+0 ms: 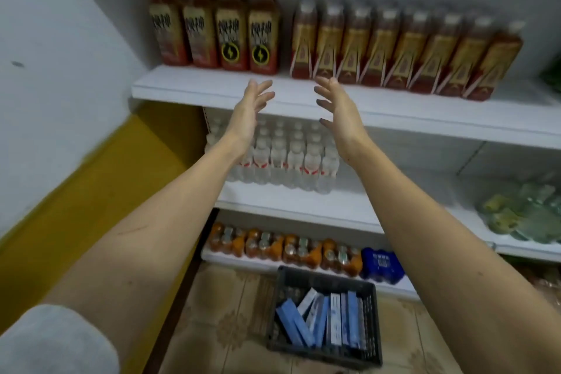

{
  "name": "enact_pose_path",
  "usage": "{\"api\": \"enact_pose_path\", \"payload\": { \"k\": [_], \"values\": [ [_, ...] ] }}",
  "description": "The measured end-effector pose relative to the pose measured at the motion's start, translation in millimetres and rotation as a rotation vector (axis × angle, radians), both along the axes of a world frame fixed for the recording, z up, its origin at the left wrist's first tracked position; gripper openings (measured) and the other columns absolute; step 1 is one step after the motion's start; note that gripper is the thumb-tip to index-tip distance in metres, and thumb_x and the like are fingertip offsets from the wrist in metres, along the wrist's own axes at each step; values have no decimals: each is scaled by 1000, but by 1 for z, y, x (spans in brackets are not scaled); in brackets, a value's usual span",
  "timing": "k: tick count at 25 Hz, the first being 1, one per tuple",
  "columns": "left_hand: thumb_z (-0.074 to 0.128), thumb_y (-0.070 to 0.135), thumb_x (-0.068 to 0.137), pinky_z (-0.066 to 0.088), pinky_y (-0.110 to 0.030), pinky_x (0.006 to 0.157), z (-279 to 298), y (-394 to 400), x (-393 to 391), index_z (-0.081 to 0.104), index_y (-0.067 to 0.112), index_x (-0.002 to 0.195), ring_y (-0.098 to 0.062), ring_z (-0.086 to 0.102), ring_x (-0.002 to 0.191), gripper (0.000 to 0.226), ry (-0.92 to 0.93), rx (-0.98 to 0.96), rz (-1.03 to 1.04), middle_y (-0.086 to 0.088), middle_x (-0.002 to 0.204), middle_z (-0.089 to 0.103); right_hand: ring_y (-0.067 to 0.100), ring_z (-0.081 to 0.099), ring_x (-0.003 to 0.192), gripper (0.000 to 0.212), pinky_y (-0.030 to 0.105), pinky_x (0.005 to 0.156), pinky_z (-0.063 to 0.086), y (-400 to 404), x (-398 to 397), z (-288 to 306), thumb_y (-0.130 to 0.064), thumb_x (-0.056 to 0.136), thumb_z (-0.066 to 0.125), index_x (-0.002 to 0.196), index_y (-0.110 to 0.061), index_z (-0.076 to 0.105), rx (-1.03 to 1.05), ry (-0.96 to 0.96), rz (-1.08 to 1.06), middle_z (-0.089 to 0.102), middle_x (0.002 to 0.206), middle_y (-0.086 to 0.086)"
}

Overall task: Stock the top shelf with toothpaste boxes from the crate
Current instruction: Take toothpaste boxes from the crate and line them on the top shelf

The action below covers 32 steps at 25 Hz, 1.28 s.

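A black plastic crate (374,328) stands on the tiled floor below me. Several blue and white toothpaste boxes (321,320) lie and lean inside it. Both my arms are stretched up toward the white upper shelf (194,85). My left hand (249,109) and my right hand (337,109) hover in front of the shelf's front edge, palms facing each other, fingers spread, nothing in either. The gap between them is about a hand's width. Brown drink bottles (394,51) fill the shelf behind my hands.
Clear water bottles (285,158) stand on the shelf below. Orange drink packs (282,246) and a blue pack (382,264) sit on the lowest shelf behind the crate. Green packets (522,215) lie at the right. A white and yellow wall (60,130) closes the left side.
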<state>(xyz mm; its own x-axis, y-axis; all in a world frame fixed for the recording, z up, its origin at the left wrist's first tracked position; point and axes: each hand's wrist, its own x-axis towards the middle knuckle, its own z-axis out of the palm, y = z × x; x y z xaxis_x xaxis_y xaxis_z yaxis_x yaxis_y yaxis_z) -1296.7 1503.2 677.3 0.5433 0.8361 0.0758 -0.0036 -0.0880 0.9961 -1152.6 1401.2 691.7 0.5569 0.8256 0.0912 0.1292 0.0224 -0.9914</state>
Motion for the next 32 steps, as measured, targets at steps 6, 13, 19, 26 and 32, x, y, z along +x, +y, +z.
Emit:
{"api": "enact_pose_path", "payload": {
  "k": [6, 13, 19, 26, 32],
  "values": [
    [15, 49, 105, 24, -42, 115, -99, -44, 59, 52, 25, 136, -17, 44, 134, 55, 102, -171, -6, -2, 139, 56, 14, 43, 135, 51, 45, 115, 33, -47, 56, -101, -50, 102, 29, 145, -28, 45, -174, 18, 44, 46, 148, -5],
    [22, 45, 106, 29, -36, 106, -242, -101, 135, 57, 23, 132, -16, 48, 125, 49, 321, -411, 10, -3, 135, 59, 15, 41, 135, 49, 37, 107, 35, -101, 133, -244, -50, 101, 29, 145, -31, 42, -458, 173, 136, 43, 150, -6],
    [47, 29, 101, 53, -22, 70, -399, -114, 126, 58, 3, 130, -24, 59, 110, 39, 521, -787, 34, -8, 121, 62, 15, 39, 135, 43, 26, 103, 28, -114, 130, -391, -39, 105, 35, 144, -22, 44, -700, 422, 181, 41, 149, -1],
    [50, 29, 97, 41, -33, 85, -656, -107, 93, 60, 18, 100, -21, 53, 102, 15, 825, -883, 167, -11, 118, 61, 24, 51, 122, 38, 29, 91, 36, -106, 89, -639, -37, 103, 40, 135, -19, 52, -957, 450, 207, 52, 136, 10],
    [63, 24, 90, 38, -33, 90, -838, -132, 54, 52, 12, 134, -23, 51, 121, 46, 832, -1220, 237, -5, 130, 56, 20, 55, 76, 28, 28, 61, 41, -118, 44, -830, -36, 95, 58, 110, -13, 53, -1162, 356, 245, 59, 93, 8]
  ]
}}
